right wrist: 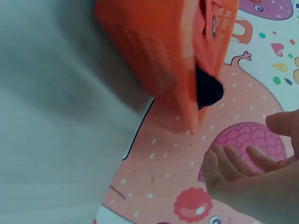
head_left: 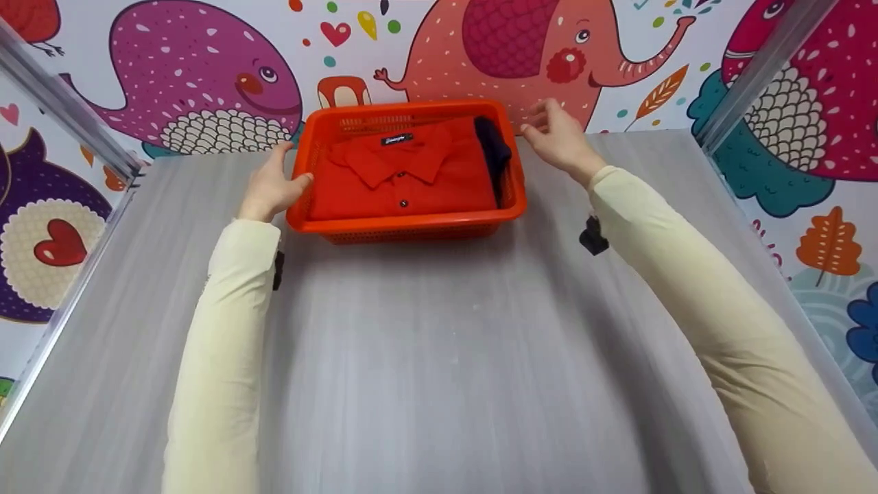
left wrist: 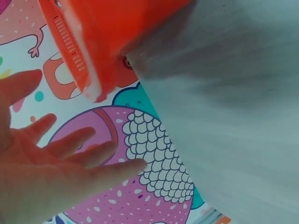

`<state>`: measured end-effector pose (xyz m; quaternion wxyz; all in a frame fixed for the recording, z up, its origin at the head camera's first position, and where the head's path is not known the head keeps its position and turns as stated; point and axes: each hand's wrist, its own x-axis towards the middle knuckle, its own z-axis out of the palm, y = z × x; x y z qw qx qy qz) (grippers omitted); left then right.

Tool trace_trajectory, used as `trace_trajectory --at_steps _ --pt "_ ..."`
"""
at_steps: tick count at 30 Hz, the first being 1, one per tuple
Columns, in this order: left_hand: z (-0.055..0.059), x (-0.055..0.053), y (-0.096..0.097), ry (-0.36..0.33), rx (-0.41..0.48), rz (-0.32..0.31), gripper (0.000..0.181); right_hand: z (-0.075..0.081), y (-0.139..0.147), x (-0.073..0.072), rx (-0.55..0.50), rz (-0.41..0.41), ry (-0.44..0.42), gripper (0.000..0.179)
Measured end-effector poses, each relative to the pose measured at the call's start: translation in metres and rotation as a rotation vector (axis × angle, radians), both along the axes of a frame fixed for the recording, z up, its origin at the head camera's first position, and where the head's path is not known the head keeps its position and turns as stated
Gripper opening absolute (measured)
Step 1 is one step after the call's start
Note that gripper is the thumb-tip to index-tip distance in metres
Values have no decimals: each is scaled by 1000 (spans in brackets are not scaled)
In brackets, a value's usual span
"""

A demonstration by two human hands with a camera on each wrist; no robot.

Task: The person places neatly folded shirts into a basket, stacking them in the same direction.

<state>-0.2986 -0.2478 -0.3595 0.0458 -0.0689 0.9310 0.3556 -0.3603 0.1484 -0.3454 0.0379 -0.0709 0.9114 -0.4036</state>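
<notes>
An orange plastic basket (head_left: pixel 405 223) stands against the back wall in the head view. Folded inside it lies a red collared shirt (head_left: pixel 439 189), with a dark navy cloth (head_left: pixel 495 154) along its right side. My left hand (head_left: pixel 272 184) is beside the basket's left end, its fingers spread; the left wrist view shows this hand (left wrist: pixel 60 154) apart from the basket. Off the basket's right end is my right hand (head_left: pixel 561 140), fingers loosely bent and holding nothing. In the right wrist view a gap separates that hand (right wrist: pixel 252 170) from the basket rim (right wrist: pixel 187 93).
The basket stands at the far edge of a grey table (head_left: pixel 425 357). Behind it rises a wall (head_left: pixel 439 62) printed with cartoon animals. Metal posts (head_left: pixel 761 75) stand at the back corners. Dark wrist devices (head_left: pixel 594 237) sit at both cuffs.
</notes>
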Motion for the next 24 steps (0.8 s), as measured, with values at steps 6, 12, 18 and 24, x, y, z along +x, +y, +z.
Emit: trace_trajectory --at_steps 6,12,18,24 --pt "-11 1 -1 7 1 1 69 -12 26 0 -56 -48 -30 38" --pt "-21 3 -7 24 -10 2 68 -22 51 0 -62 -108 -67 42" --pt "-31 8 -18 62 -27 3 66 -30 73 4 -33 -105 -123 49" --pt "-38 16 -34 100 -28 -3 65 -39 95 10 20 -94 -152 55"
